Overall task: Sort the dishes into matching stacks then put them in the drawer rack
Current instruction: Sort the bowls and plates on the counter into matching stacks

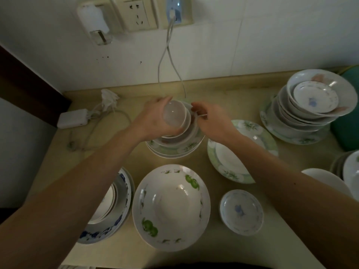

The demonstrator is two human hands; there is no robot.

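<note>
Left hand (155,119) grips a small bowl (174,113), tilted, fingers wrapped round its rim, just above the mixed stack (174,146) at 12 o'clock on the worktop (204,90). Right hand (211,123) pinches the rim of a saucer in that stack (grip partly hidden). Likely next home: matching bowls piled at 2 o'clock (310,105), nearer the right hand. Fruit-print bowl (171,207) sits at 6 o'clock.

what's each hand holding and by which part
Left hand: small white bowl, tilted, gripped around its outside. Right hand: pinching a dish rim in the centre stack.
</note>
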